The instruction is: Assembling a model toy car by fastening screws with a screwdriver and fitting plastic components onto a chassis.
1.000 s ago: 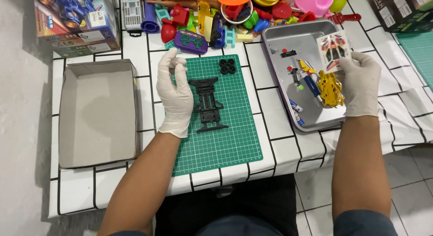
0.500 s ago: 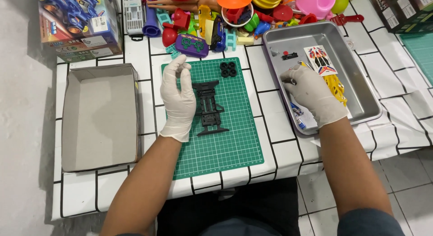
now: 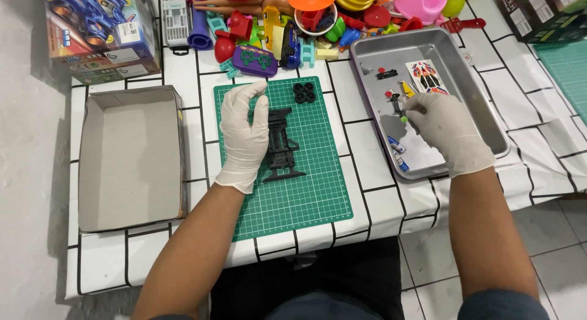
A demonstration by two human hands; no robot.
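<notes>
1. The gloved left hand (image 3: 244,133) lies flat, fingers spread, steadying 1 black toy-car chassis (image 3: 282,146) on 1 green cutting mat (image 3: 306,191).
2. The gloved right hand (image 3: 449,133) pinches a small green-tipped part (image 3: 403,119) inside 1 metal tray (image 3: 483,112).
3. 4 black tyres (image 3: 304,92) sit clustered on the mat; 1 empty grey box (image 3: 131,158) lies at the left.

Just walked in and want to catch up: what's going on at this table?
A person in white gloves works over a green cutting mat. The left hand rests on a black toy car chassis lying on the mat, near four small black tyres. The right hand reaches into a metal tray, fingertips on a small part there, beside a sticker sheet. An open cardboard box sits to the left.
</notes>
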